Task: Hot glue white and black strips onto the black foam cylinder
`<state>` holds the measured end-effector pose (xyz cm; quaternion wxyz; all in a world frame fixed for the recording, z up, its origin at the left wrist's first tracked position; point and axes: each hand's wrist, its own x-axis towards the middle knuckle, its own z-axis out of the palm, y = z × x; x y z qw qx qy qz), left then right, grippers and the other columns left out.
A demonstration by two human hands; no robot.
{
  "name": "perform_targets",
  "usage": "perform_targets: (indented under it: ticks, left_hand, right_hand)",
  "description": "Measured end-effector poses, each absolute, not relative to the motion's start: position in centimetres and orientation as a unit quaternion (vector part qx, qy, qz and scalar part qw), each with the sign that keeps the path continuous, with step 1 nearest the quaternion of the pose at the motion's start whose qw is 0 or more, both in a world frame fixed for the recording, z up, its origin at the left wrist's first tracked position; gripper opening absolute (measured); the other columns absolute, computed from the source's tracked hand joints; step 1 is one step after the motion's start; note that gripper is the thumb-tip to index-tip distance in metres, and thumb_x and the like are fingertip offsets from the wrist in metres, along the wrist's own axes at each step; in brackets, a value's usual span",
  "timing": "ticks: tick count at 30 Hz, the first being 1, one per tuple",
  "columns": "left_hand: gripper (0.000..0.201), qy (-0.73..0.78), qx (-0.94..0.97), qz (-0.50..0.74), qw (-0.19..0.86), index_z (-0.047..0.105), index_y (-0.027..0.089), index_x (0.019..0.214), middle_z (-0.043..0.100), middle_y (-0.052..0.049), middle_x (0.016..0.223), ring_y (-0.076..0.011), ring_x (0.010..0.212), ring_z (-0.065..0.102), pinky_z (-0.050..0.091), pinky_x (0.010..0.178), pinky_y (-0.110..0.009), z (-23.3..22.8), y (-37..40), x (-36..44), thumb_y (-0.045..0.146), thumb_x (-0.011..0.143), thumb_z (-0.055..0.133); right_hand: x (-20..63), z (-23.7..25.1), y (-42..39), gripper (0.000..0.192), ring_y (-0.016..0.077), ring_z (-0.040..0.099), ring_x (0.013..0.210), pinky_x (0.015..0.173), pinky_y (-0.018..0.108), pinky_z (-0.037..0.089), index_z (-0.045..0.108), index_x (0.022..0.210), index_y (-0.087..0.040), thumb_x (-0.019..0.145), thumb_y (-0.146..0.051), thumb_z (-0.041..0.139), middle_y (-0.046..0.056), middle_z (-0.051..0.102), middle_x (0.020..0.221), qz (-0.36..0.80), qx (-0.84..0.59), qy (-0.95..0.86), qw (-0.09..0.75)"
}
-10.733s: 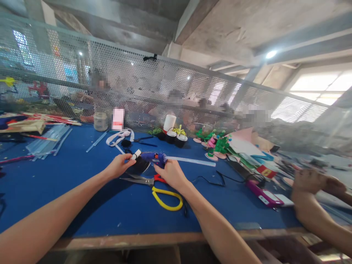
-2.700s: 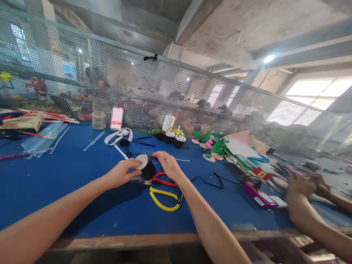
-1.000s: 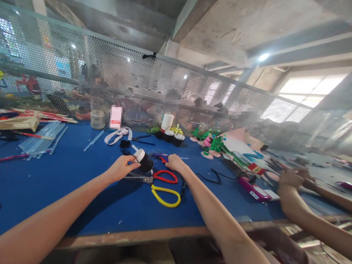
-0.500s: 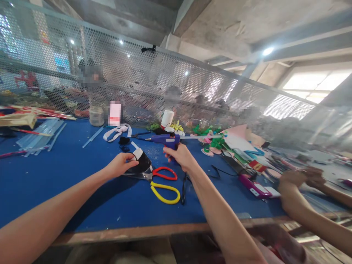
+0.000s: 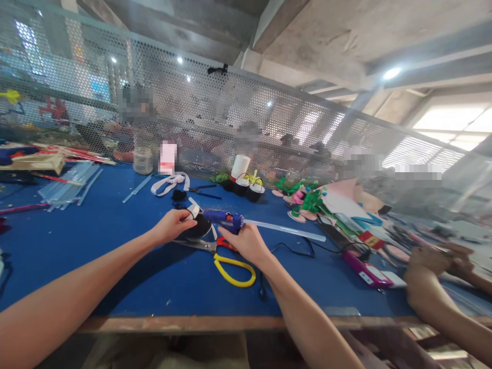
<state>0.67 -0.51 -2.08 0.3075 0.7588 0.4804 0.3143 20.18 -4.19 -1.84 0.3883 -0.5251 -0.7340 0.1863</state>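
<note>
My left hand [image 5: 171, 226] holds a small black piece with a white top [image 5: 197, 222] down on the blue table [image 5: 88, 246]. In my right hand [image 5: 246, 243] is a blue glue gun [image 5: 223, 218] whose nozzle points left at that piece. A clear glue stick [image 5: 284, 229] juts out of the gun's back toward the right. Scissors with one red and one yellow handle [image 5: 228, 264] lie just under both hands. The gun's black cord [image 5: 292, 250] trails to the right.
A co-worker's hands [image 5: 434, 271] work at the right edge beside a pink phone [image 5: 367, 272]. Green and pink craft pieces [image 5: 307, 202], small black cups [image 5: 246, 187], white ribbon [image 5: 169, 183], a jar [image 5: 142, 160] and clear glue sticks [image 5: 65, 187] lie further back. A perforated metal screen [image 5: 230, 123] bounds the far side.
My right hand picked the glue gun up off the table, raised it, then lowered it so that the nozzle is at the black piece. My left hand kept hold of that piece.
</note>
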Motion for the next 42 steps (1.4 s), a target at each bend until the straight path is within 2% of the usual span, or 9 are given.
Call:
perform_targets:
  ticks: [9,17,23,42]
  left_hand:
    - [0.027,0.485,0.774,0.295,0.280,0.036,0.017,0.050,0.025,0.007,0.050,-0.0084,0.050,0.024,0.018,0.046,-0.021,-2.4,-0.1,0.5,0.037,0.066,0.044]
    - [0.025,0.475,0.785,0.295,0.266,0.038,0.016,0.053,0.029,0.006,0.052,-0.0090,0.052,0.026,0.021,0.048,-0.021,-2.6,0.2,0.4,0.036,0.068,0.044]
    - [0.024,0.454,0.794,0.303,0.267,0.039,0.016,0.055,0.030,0.006,0.054,-0.0091,0.054,0.027,0.022,0.049,-0.021,-2.8,0.2,0.4,0.036,0.068,0.044]
    - [0.024,0.448,0.796,0.307,0.267,0.040,0.016,0.055,0.030,0.006,0.054,-0.0092,0.054,0.027,0.024,0.050,-0.021,-3.4,0.6,0.1,0.034,0.069,0.045]
  right_hand:
    - [19.9,-2.3,-4.4,0.016,0.0150,0.055,0.052,0.049,0.023,0.041,0.057,0.065,-0.017,0.072,-0.030,0.049,0.000,0.059,0.055,0.118,-0.499,-0.772,0.377]
    - [19.9,-2.6,-4.1,0.014,0.0167,0.058,0.060,0.055,0.023,0.040,0.057,0.069,-0.017,0.072,-0.029,0.050,0.003,0.063,0.064,0.041,-0.507,-0.777,0.370]
    - [20.1,-2.6,-4.1,0.017,0.0149,0.056,0.055,0.054,0.022,0.040,0.056,0.065,-0.017,0.073,-0.031,0.049,0.001,0.061,0.057,0.033,-0.502,-0.778,0.377]
    - [19.6,-2.6,-4.6,0.013,0.0169,0.059,0.059,0.054,0.023,0.039,0.057,0.069,-0.016,0.073,-0.027,0.049,0.004,0.062,0.063,0.026,-0.503,-0.792,0.344]
